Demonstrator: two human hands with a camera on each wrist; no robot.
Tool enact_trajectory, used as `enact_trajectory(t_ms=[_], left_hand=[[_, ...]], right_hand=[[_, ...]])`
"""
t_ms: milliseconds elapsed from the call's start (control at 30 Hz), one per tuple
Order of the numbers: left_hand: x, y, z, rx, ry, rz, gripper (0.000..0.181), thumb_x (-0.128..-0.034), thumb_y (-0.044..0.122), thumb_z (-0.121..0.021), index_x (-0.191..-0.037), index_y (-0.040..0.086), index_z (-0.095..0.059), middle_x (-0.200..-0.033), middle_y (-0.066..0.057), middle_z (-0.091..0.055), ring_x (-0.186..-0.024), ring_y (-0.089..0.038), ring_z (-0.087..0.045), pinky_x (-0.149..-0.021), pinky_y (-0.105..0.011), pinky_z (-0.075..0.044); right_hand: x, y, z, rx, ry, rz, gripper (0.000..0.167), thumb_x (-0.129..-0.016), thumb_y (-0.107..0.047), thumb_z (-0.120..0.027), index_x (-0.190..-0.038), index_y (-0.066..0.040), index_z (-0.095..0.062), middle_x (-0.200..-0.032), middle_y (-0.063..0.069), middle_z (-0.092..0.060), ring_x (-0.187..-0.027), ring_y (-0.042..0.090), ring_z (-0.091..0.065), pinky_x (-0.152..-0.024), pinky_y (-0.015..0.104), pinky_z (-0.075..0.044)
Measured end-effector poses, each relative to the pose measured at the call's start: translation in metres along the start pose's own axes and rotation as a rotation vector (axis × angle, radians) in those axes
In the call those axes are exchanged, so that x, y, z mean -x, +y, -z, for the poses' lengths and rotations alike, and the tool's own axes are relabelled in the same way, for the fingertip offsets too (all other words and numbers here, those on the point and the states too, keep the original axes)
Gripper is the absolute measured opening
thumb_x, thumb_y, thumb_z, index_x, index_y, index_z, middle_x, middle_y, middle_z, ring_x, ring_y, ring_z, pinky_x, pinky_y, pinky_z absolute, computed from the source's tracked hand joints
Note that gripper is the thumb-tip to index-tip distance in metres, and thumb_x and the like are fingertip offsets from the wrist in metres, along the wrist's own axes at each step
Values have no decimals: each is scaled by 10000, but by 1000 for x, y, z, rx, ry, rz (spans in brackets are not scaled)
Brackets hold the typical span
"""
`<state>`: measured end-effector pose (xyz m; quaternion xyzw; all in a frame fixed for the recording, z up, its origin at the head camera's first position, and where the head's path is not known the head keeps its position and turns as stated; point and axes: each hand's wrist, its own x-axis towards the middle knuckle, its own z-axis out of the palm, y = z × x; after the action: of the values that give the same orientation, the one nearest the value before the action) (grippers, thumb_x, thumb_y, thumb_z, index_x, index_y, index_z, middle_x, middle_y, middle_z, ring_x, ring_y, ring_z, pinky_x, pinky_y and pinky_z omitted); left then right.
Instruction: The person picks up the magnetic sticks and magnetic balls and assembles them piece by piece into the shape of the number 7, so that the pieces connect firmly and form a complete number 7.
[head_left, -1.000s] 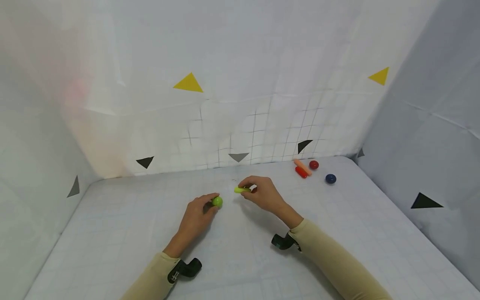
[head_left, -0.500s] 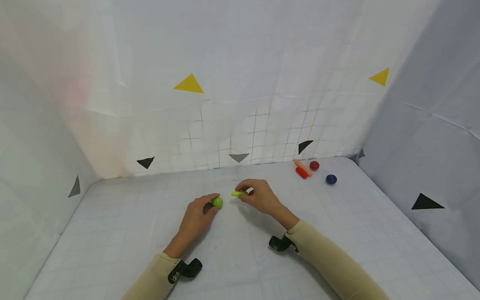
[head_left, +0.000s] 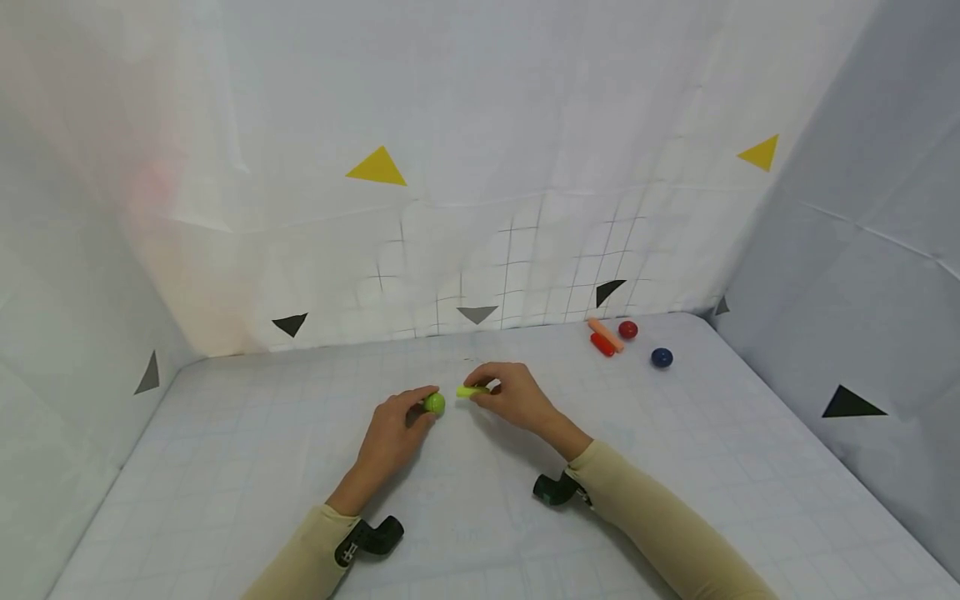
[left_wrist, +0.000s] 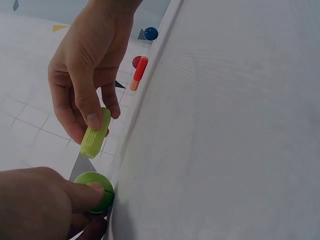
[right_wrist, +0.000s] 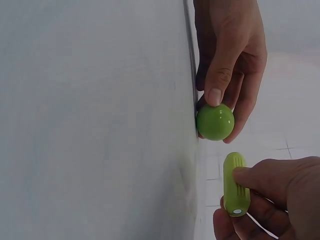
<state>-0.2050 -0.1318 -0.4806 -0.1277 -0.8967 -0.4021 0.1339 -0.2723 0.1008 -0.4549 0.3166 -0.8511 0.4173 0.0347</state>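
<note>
Green ball point(right_wrist: 216, 124) and stick point(right_wrist: 235, 187), close but apart.
Left hand point(head_left: 392, 431) is pinching the ball; right hand point(head_left: 517, 397) is pinching the stick. Blue ball point(head_left: 662, 357) is resting on table point(head_left: 480, 533).

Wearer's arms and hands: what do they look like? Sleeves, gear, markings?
Left hand and right hand are gloveless. Left sleeve and right sleeve are beige, reaching the wrists. Each cuff carries a dark, bent, tube-like camera: left camera, with pale marks on its base, and right camera. No cables visible.
</note>
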Motion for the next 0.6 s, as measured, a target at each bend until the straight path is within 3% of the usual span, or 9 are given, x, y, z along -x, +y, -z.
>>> enact_trajectory(t_ms=[333, 600], left_hand=[[1, 3, 1, 15, -1, -9, 415, -929, 20, -771, -1336, 65, -704, -1210, -112, -721, -1074, -289, -663, -936, -495, -516], [0, 2, 1, 3, -6, 7, 414, -935, 34, -768, -1343, 74, -703, -1230, -113, -717, -1112, -300, -654, -973, -509, -501]], right_hand=[[0, -7, -4, 6, -36, -43, 174, -910, -6, -787, -1054, -103, -787, -1028, -30, -748, -969, 150, -684, -776, 280, -569], [0, -6, -8, -3, -49, -10, 191, -901, 22, -779, -1054, -93, -789, -1027, -13, -751, -966, 171, -687, -779, 288, -569]])
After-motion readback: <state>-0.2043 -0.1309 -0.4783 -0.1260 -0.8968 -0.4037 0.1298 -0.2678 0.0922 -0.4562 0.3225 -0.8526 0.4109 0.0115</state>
